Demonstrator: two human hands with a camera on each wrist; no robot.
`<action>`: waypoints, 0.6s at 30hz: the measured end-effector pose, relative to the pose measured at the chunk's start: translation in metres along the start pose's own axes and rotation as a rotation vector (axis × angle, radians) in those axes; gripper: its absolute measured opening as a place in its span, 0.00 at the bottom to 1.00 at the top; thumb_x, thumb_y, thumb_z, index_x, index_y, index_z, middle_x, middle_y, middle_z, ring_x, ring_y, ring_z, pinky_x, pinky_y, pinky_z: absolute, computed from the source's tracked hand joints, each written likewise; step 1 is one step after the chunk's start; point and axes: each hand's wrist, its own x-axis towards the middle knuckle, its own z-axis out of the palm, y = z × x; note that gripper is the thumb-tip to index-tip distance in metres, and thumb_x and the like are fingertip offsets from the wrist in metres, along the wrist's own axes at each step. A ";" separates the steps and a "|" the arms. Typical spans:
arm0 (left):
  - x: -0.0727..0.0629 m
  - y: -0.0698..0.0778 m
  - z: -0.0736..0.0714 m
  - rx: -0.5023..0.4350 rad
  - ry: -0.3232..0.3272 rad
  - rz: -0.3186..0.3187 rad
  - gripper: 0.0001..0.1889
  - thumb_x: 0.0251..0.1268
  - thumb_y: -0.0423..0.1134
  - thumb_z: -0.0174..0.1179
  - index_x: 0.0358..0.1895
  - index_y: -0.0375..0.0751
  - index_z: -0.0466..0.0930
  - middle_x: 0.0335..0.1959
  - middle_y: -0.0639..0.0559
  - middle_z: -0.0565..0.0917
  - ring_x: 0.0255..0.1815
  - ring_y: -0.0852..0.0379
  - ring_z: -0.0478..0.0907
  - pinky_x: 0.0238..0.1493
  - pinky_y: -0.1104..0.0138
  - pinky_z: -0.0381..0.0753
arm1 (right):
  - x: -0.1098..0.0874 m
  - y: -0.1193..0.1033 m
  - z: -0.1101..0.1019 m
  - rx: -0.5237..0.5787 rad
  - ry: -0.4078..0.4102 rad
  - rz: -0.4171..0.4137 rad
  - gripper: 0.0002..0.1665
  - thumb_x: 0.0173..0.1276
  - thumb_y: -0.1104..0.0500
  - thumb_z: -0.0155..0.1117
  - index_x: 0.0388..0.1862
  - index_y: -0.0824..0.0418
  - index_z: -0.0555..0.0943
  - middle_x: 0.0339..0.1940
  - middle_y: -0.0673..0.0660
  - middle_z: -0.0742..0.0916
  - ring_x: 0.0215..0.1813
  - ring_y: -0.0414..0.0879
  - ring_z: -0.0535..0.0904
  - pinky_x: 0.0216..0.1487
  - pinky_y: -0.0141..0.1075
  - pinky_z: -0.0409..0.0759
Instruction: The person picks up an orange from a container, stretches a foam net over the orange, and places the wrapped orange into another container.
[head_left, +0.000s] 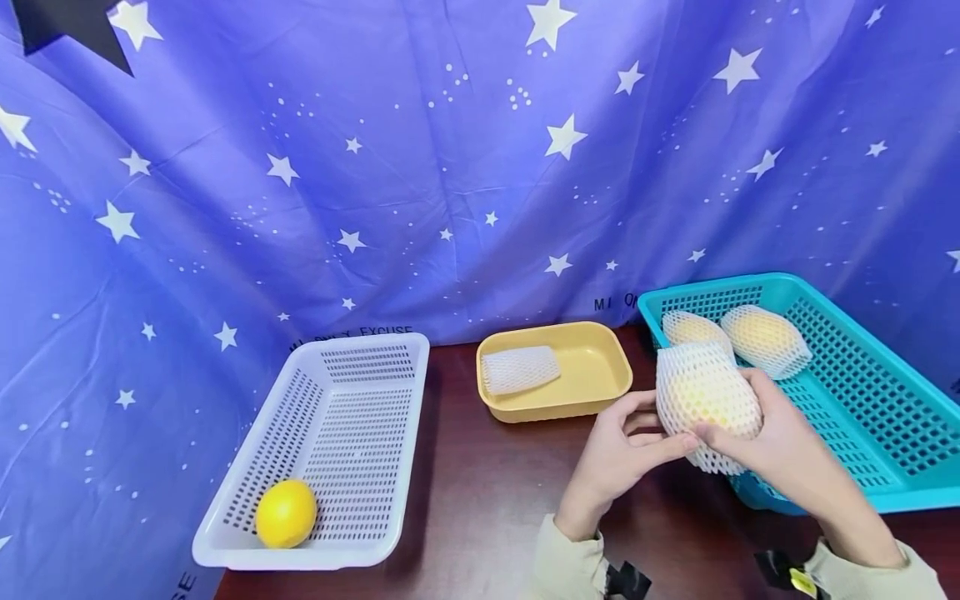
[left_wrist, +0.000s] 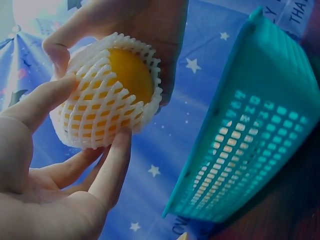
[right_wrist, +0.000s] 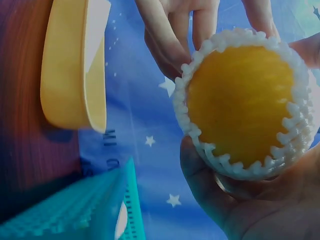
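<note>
Both hands hold a round yellow fruit [right_wrist: 240,105] in a white foam net sleeve [head_left: 701,392], raised near the left rim of the teal basket [head_left: 926,498]. My left hand [head_left: 618,446] pinches the sleeve between thumb and fingers from the left. From the other side my right hand [head_left: 783,433] grips the wrapped fruit, its thumb across the front. One end of the fruit shows bare through the sleeve's opening in both wrist views. Behind it, two more net-wrapped fruits [head_left: 765,337] lie in the teal basket.
At the left stands a white basket [head_left: 411,417] with a bare yellow fruit [head_left: 286,513] in its near corner. A yellow tray [head_left: 555,410] at the back middle holds an empty foam sleeve [head_left: 520,370]. A starred blue curtain [head_left: 450,167] hangs behind the dark wooden table [head_left: 480,500].
</note>
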 end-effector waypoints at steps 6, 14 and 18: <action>0.007 -0.008 0.011 -0.012 -0.004 -0.013 0.25 0.57 0.27 0.68 0.57 0.52 0.80 0.43 0.62 0.84 0.42 0.65 0.84 0.43 0.73 0.83 | -0.002 0.007 -0.015 -0.037 -0.024 0.035 0.45 0.66 0.49 0.68 0.70 0.72 0.59 0.53 0.74 0.77 0.39 0.46 0.78 0.26 0.37 0.79; 0.009 -0.021 0.023 0.213 0.106 -0.075 0.32 0.54 0.33 0.72 0.63 0.51 0.73 0.47 0.66 0.79 0.44 0.70 0.80 0.43 0.75 0.81 | 0.002 0.019 -0.032 -0.111 -0.013 0.069 0.44 0.66 0.47 0.67 0.67 0.75 0.60 0.50 0.77 0.77 0.38 0.54 0.79 0.25 0.40 0.77; 0.010 -0.027 0.032 0.316 0.187 -0.143 0.35 0.53 0.37 0.74 0.65 0.52 0.70 0.46 0.67 0.78 0.42 0.72 0.80 0.41 0.76 0.80 | 0.005 0.026 -0.038 -0.134 0.009 0.078 0.44 0.66 0.47 0.67 0.64 0.77 0.60 0.48 0.78 0.77 0.37 0.55 0.79 0.23 0.39 0.77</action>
